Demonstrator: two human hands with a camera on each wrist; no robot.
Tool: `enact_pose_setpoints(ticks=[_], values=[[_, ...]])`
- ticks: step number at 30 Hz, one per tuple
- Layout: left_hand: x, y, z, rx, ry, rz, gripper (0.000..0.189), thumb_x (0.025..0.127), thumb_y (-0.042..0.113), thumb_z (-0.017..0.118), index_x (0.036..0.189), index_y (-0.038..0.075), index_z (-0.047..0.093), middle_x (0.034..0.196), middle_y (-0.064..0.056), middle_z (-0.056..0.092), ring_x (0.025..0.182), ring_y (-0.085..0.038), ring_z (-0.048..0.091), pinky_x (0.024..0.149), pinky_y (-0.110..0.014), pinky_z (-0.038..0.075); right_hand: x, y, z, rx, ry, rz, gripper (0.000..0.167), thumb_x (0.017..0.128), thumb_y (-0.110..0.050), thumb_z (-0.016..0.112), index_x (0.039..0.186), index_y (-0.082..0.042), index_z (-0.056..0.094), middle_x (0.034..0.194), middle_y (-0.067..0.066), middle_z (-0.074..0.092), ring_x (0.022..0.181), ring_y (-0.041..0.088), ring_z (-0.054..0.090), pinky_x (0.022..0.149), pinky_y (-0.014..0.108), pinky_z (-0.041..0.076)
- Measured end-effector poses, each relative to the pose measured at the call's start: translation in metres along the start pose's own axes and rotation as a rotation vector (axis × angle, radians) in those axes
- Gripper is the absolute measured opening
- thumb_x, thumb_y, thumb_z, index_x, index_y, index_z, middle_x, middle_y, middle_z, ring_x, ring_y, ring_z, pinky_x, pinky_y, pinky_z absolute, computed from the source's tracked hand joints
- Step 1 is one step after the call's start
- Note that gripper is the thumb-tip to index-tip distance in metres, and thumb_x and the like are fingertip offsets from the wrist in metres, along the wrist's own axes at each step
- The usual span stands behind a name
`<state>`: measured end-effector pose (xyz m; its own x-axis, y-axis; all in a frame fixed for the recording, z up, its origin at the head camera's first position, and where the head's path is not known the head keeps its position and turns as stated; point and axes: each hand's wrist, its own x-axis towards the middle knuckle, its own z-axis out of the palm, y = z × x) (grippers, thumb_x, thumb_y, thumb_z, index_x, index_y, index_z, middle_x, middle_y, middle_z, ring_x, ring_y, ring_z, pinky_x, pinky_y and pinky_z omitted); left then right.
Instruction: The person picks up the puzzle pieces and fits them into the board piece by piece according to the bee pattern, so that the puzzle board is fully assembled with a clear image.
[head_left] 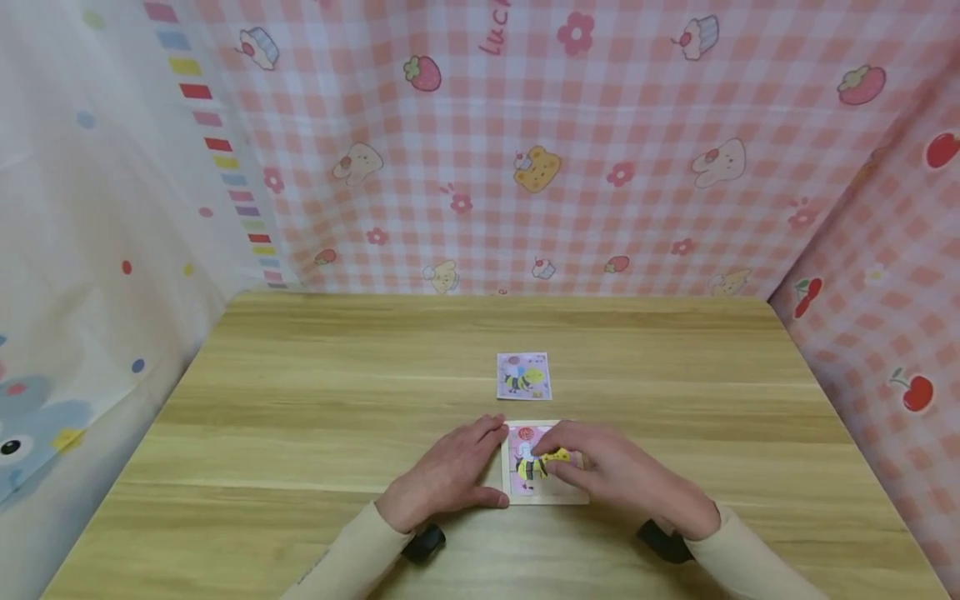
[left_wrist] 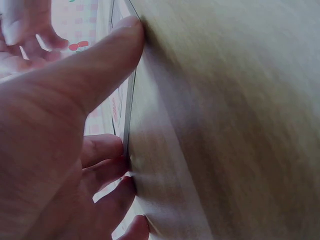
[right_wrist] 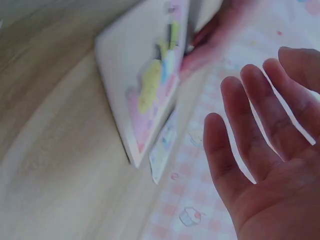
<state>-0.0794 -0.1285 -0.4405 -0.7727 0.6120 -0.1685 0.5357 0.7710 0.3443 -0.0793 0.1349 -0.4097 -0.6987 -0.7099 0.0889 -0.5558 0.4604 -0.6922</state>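
A square wooden jigsaw puzzle board (head_left: 551,498) with a bee picture lies on the table. My left hand (head_left: 453,471) rests along its left side, with the thumb at the near corner and the fingertips toward the far corner. In the left wrist view the left hand's thumb (left_wrist: 112,55) is straight against the board's edge. Over the right part of the puzzle hovers my right hand (head_left: 618,471); in the right wrist view its fingers (right_wrist: 252,92) are loosely spread, with nothing visible between them. A picture card (head_left: 523,377) with a matching bee lies just beyond the board.
The wooden table (head_left: 337,375) stretches to both sides of the hands. A pink checked cloth (head_left: 480,150) hangs behind its far edge, and a white patterned cloth (head_left: 127,192) hangs at the left. Black wrist straps (head_left: 425,543) sit near both cuffs.
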Motion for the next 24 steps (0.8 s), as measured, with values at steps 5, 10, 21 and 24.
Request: enact_pose_setpoints(ticks=[5, 10, 21, 24], values=[[0.0, 0.001, -0.001, -0.003, -0.013, -0.014, 0.092, 0.088, 0.049, 0.08, 0.155, 0.0, 0.042, 0.164, -0.014, 0.037, 0.15, -0.029, 0.037, 0.121, -0.046, 0.034, -0.006, -0.002, -0.012, 0.08, 0.101, 0.014, 0.008, 0.102, -0.018, 0.067, 0.107, -0.018, 0.074, 0.102, -0.007, 0.072, 0.095, 0.007, 0.064, 0.085, 0.033, 0.059], [0.0, 0.002, -0.002, 0.0, -0.02, -0.015, 0.092, 0.088, 0.049, 0.08, 0.155, 0.0, 0.041, 0.164, -0.014, 0.036, 0.15, -0.029, 0.036, 0.121, -0.046, 0.034, -0.014, -0.002, -0.021, 0.092, 0.188, 0.02, 0.01, 0.1, -0.016, 0.071, 0.102, -0.025, 0.074, 0.102, -0.005, 0.073, 0.094, 0.006, 0.066, 0.083, 0.03, 0.059], [-0.001, 0.002, -0.001, -0.005, -0.025, -0.017, 0.092, 0.089, 0.049, 0.079, 0.156, 0.0, 0.04, 0.164, -0.014, 0.035, 0.15, -0.029, 0.035, 0.121, -0.046, 0.033, -0.038, -0.005, -0.04, 0.029, 0.34, 0.02, 0.017, 0.098, -0.013, 0.072, 0.1, -0.029, 0.073, 0.1, -0.006, 0.073, 0.093, 0.007, 0.066, 0.081, 0.028, 0.058], [-0.001, 0.002, -0.001, -0.004, -0.03, -0.02, 0.092, 0.089, 0.049, 0.079, 0.156, 0.0, 0.04, 0.164, -0.013, 0.035, 0.15, -0.029, 0.035, 0.121, -0.047, 0.034, -0.045, -0.007, -0.047, 0.026, 0.364, 0.029, 0.017, 0.098, -0.012, 0.072, 0.101, -0.029, 0.073, 0.1, -0.005, 0.073, 0.091, 0.008, 0.066, 0.079, 0.024, 0.056]])
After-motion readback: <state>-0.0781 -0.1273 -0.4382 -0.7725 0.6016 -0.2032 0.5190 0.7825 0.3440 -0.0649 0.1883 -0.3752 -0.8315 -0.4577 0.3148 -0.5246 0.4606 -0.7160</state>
